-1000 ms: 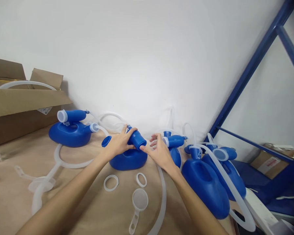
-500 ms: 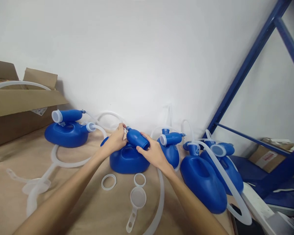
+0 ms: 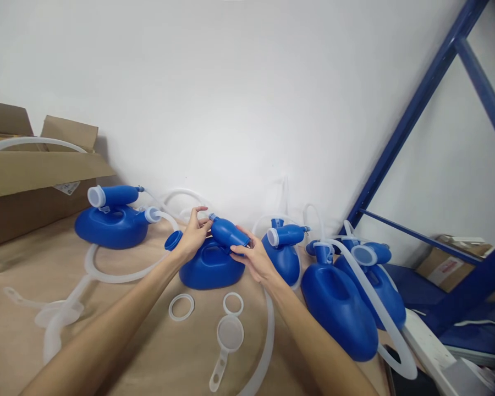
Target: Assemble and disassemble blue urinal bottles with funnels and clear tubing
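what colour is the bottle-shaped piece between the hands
The bottle-shaped piece is blue, shown in the head view.

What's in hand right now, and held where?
The right hand grips the tapered blue cup by its wide end; whether the left hand holds the narrow end can't be told.

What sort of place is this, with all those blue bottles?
Maybe a workshop or a storeroom: there are several matching blue bottles, an open cardboard box and a blue metal rack.

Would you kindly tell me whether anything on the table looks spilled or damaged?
Nothing visible stands out as spilled or damaged; the blue bottle in the right hand and the blue jug below look intact.
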`<state>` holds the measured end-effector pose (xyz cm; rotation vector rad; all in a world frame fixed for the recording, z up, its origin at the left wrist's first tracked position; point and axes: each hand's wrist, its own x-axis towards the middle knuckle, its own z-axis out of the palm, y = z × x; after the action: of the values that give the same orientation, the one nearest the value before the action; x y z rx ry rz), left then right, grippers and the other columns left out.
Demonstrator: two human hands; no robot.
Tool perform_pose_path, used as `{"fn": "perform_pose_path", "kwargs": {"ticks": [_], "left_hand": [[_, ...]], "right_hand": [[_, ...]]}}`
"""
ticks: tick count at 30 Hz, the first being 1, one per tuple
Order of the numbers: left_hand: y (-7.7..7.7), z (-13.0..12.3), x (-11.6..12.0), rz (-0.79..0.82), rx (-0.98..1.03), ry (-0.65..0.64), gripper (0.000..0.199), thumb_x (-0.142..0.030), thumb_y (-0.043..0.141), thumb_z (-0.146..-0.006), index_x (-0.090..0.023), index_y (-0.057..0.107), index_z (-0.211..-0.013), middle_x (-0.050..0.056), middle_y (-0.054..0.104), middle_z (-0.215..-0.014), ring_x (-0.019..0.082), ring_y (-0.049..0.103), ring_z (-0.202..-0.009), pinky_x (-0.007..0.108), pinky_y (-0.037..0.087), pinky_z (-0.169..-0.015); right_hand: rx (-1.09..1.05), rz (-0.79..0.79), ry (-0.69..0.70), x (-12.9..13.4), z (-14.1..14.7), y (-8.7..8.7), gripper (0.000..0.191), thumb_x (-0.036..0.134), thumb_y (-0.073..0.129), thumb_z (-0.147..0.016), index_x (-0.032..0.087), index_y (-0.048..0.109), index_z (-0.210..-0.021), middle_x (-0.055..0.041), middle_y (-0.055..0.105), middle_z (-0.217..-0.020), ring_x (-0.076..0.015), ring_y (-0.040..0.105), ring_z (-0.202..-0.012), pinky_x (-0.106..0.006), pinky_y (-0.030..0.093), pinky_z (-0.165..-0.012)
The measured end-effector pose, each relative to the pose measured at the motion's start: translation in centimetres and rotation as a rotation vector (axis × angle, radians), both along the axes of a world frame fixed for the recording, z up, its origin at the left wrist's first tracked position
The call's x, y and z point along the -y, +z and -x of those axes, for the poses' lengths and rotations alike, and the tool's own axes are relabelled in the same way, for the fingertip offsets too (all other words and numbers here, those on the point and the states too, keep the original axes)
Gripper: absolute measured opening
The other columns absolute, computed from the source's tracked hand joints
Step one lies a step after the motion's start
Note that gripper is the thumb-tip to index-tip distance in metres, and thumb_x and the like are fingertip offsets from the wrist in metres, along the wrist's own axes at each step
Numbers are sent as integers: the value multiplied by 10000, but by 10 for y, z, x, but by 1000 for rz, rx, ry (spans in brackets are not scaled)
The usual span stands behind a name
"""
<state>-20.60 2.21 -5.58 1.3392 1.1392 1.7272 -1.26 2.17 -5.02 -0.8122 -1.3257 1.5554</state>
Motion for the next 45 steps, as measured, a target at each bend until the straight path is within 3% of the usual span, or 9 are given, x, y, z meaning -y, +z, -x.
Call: {"fn": "perform_pose_path", "kwargs": {"ticks": [11,18,24,26,30,33,37,40,45], "left_hand": [[2,1,3,-27,52,75,523,-332,718,-742,-276,431,-1176,-46,691,-781,140,668,-694,255,563,-688],[10,11,3,94,8,48,470,-296,692,-832,-272,434,-1223,-16,679,-849,171,757,-815,300,613,-751],[25,15,14,188,-274,8,502,-465,623,-938,-229,534,-1372,99,742,-931,277,766,-857,404,629,-732],[31,15,19,160,-384,77,468,-492,671,-899,-203,660,-1268,122,720,-970,344,726,-1011,473,601,-862],[43,13,29,-78,-760,189,441,-490,701,-872,-216,746,-1214,162,588,-1361,413,471,-1388,552,393,-1159],[44,8,30,-253,-1049,59,471,-508,520,-995,-190,693,-1297,149,650,-1328,318,612,-1244,455,486,-1082],[37,1,28,-277,-1073,12,556,-499,364,-1066,-135,590,-1421,161,719,-1267,287,691,-1120,393,533,-988],[35,-1,31,-292,-1102,23,564,-479,341,-1077,-160,524,-1505,154,710,-1320,298,691,-1151,380,526,-958],[51,-4,47,-205,-1121,43,544,-480,436,-1055,-260,503,-1548,88,775,-1198,255,729,-928,315,497,-828]], "right_hand": [[-42,35,-6,-10,-4,-5,706,161,801,-534,266,731,-1228,-69,685,-1201,-220,675,-1007,-389,637,-847],[-1,-7,28,-23,-23,-4,661,139,748,-540,229,751,-1194,-80,705,-1207,-242,681,-1031,-378,619,-852],[108,-208,-17,-24,-33,7,573,266,818,-658,262,712,-1221,-54,707,-1235,-252,671,-1128,-395,560,-988],[122,-320,-62,-23,-35,13,539,348,820,-720,249,689,-1233,-60,707,-1243,-256,658,-1167,-402,523,-1050],[111,-522,-191,-19,-38,24,664,412,798,-784,255,570,-1388,-69,660,-1328,-245,619,-1236,-391,474,-1113],[119,-639,-235,-15,-40,30,627,443,756,-833,254,550,-1394,-81,644,-1353,-254,600,-1258,-405,480,-1110],[123,-720,-257,-8,-43,34,559,493,723,-864,242,559,-1337,-91,664,-1276,-262,640,-1169,-414,530,-1034],[160,-799,-252,-2,-47,39,570,501,727,-874,248,552,-1355,-90,670,-1263,-258,655,-1137,-404,550,-992],[310,-948,-232,6,-63,51,661,495,710,-915,273,487,-1496,-95,649,-1330,-275,624,-1221,-470,480,-1113]]}}
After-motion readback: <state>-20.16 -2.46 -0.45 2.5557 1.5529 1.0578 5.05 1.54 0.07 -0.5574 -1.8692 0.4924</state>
